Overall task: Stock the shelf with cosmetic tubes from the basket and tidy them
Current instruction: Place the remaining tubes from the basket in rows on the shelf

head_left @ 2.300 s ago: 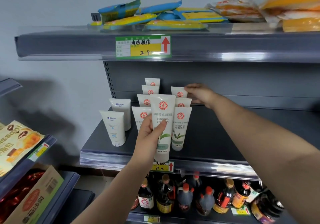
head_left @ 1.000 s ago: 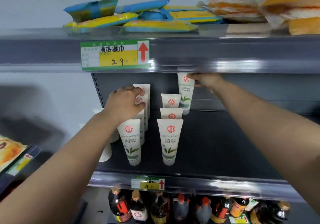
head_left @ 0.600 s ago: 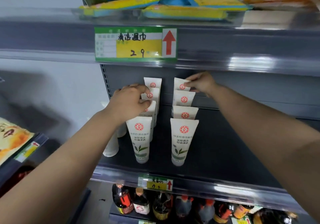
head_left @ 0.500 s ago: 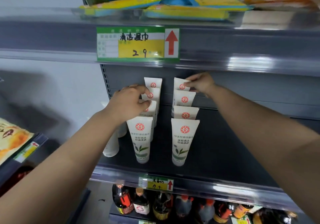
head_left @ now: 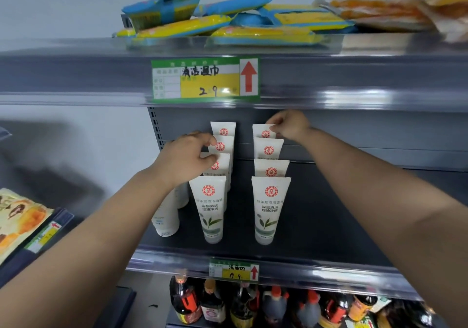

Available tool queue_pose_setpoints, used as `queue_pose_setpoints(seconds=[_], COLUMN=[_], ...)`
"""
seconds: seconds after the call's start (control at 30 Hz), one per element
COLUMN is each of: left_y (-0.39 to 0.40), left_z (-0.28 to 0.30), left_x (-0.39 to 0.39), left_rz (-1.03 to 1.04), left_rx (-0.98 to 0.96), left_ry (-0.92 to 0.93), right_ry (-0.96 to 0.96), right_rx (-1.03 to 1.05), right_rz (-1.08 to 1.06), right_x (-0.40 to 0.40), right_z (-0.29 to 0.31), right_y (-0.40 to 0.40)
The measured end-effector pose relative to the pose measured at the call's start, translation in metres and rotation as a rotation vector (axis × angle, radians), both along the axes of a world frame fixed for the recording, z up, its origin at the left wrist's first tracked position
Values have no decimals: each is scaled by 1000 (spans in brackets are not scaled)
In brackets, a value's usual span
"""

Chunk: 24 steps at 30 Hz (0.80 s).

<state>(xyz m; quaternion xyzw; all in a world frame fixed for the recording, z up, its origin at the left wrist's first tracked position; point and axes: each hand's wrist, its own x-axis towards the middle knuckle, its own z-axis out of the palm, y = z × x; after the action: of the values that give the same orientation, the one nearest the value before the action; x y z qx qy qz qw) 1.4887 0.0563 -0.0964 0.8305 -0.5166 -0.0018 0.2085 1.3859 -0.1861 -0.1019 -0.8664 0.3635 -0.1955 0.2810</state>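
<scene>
Since a moment ago almost nothing has shifted: my right hand (head_left: 288, 126) has stayed at the rearmost tube (head_left: 263, 132) of the right-hand row, and my left hand (head_left: 186, 156) has stayed on the left-hand row. My right fingers pinch the top corner of that rearmost tube, which stands upright against the back panel of the shelf (head_left: 329, 226). My left hand is curled over the row, thumb and fingertips closed on the upper edge of the third tube (head_left: 219, 167) from the back, just behind the front left tube (head_left: 210, 208). Four white tubes with red round logos stand cap-down in each row, one behind another, and the front right tube (head_left: 269, 210) stands level with the front left one, a gap between the rows. Left of them, partly hidden by my forearm, stand plain white tubes (head_left: 166, 216) of another kind. A green and yellow price tag (head_left: 205, 80) with a red arrow sits on the shelf edge above, and blue and yellow packets (head_left: 228, 21) lie on top. A smaller price label (head_left: 234, 272) is clipped to the front rail, and dark sauce bottles (head_left: 253, 305) stand below.
</scene>
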Motion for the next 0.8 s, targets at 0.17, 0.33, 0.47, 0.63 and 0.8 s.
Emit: queue_pose_setpoints(seconds=[0.17,0.33,0.47,0.63,0.8], left_y=[-1,-2,1,16,41], left_z=[-3,-2,0,1,4], left_x=[-4,-5,-4,-6,-17], left_rz=[-14,3,52,105,189], left_rx=[31,39,7,-28,-74], left_ry=[-6,-62,-174,-223,-280], right_ry=[55,133,137,17,49], right_rx=[-76,-86,-244,-427,-608], right_rz=[35,51,18,125,272], right_x=[-6,-9,-17,-32,-43], right_z=[2,10,23,34,45], right_y=[-2,3,21,68,115])
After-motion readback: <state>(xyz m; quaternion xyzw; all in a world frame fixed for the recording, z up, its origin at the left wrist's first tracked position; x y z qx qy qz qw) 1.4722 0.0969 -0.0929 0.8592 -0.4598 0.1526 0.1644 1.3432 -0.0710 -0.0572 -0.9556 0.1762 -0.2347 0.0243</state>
